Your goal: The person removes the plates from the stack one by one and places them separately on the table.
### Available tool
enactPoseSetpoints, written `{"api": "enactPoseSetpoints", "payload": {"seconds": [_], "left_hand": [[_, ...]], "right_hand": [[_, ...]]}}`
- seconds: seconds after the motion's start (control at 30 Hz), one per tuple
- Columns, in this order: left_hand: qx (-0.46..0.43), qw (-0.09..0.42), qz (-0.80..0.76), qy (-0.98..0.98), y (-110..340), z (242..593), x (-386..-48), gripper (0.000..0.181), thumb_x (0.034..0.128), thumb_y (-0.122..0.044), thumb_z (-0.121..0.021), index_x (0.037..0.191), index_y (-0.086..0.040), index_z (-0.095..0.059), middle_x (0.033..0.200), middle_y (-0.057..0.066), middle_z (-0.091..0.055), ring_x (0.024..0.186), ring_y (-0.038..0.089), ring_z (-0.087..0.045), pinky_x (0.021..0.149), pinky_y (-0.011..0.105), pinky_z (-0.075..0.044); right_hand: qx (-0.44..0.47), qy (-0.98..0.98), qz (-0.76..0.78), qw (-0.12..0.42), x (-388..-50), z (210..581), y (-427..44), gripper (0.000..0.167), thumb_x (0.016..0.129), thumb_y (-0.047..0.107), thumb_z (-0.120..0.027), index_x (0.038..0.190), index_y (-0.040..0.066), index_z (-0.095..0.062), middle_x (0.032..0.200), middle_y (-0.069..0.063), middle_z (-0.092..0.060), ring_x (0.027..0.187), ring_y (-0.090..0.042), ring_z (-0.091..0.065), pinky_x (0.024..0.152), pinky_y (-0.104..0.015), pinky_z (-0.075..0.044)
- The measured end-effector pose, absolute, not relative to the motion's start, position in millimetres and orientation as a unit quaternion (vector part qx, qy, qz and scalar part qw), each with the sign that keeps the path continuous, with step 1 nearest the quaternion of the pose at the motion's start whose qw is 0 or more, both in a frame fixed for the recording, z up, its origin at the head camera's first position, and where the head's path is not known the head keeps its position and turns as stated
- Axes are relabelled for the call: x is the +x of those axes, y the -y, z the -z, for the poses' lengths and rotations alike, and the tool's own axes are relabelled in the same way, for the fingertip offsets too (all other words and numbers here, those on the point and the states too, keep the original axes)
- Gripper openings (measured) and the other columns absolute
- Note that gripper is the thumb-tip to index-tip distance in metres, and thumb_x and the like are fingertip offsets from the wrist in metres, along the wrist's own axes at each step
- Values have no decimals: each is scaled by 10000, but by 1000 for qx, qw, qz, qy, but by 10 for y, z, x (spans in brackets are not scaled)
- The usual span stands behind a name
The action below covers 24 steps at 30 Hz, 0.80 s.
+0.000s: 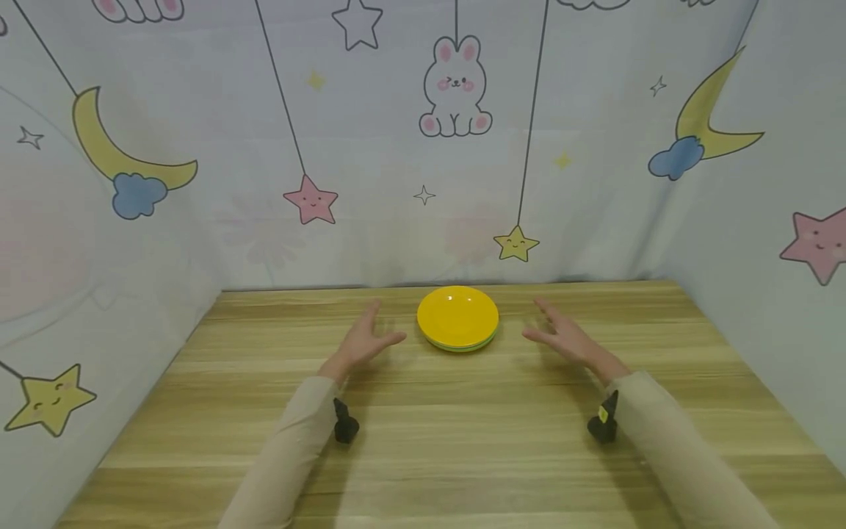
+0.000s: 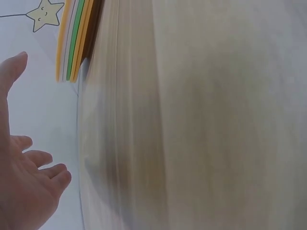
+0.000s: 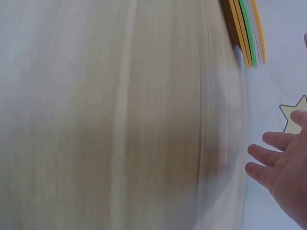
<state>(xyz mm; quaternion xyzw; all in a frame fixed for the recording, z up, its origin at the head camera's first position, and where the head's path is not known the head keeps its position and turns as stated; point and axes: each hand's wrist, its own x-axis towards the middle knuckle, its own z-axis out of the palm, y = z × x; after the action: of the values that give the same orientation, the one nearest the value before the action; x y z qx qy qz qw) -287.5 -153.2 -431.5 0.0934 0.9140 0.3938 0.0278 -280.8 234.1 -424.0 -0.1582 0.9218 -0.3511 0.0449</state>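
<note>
A stack of shallow plates (image 1: 457,317), yellow on top with a green edge below, lies near the back of the table. The left hand (image 1: 362,343) is spread to the left of the stack, apart from it and holding nothing. To its right, the right hand (image 1: 566,338) also has its fingers spread, with a gap between it and the plates. Side-on in the left wrist view, the stack (image 2: 74,40) shows orange, green and white layers; the left hand (image 2: 29,177) has its palm in view. In the right wrist view the right hand (image 3: 285,167) is below the stack (image 3: 247,31) in the picture.
The wooden table (image 1: 456,441) reaches back to a pale curtain (image 1: 396,147) printed with stars, moons and a rabbit. Curtain also hangs along both sides. A small black device is at the left wrist (image 1: 344,422) and another at the right wrist (image 1: 604,420).
</note>
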Motion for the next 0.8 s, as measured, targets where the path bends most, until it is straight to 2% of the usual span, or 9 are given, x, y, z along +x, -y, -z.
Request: {"api": "enactPoseSetpoints", "payload": {"seconds": [0.2, 0.47, 0.8], "left_hand": [[81, 32, -410, -908, 1435, 4309, -2890, 947, 767, -423, -688, 1449, -53, -145, 1494, 161, -150, 1338, 351, -207, 1088, 500, -187], [82, 41, -426, -900, 1290, 4329, -2912, 968, 737, -397, -728, 1446, -56, -163, 1455, 209, -238, 1302, 374, -277, 1052, 519, -265], [78, 53, -446, -890, 1148, 4352, -2913, 962, 713, -419, -747, 1437, -70, -218, 1462, 149, -262, 1314, 305, -289, 1062, 455, -289]], "right_hand": [[-164, -908, 383, 41, -2828, 4284, -2246, 849, 866, 464, -541, 1454, 40, -100, 1451, -266, -185, 1263, -465, -272, 1023, -601, -233], [-142, -892, 424, 68, -2835, 4265, -2100, 779, 891, 358, -539, 1463, 84, -86, 1448, -265, -194, 1277, -450, -262, 1024, -600, -239], [-132, -880, 449, 80, -2854, 4262, -1929, 835, 839, 362, -625, 1457, 83, -138, 1448, -244, -216, 1287, -417, -271, 1038, -552, -265]]}}
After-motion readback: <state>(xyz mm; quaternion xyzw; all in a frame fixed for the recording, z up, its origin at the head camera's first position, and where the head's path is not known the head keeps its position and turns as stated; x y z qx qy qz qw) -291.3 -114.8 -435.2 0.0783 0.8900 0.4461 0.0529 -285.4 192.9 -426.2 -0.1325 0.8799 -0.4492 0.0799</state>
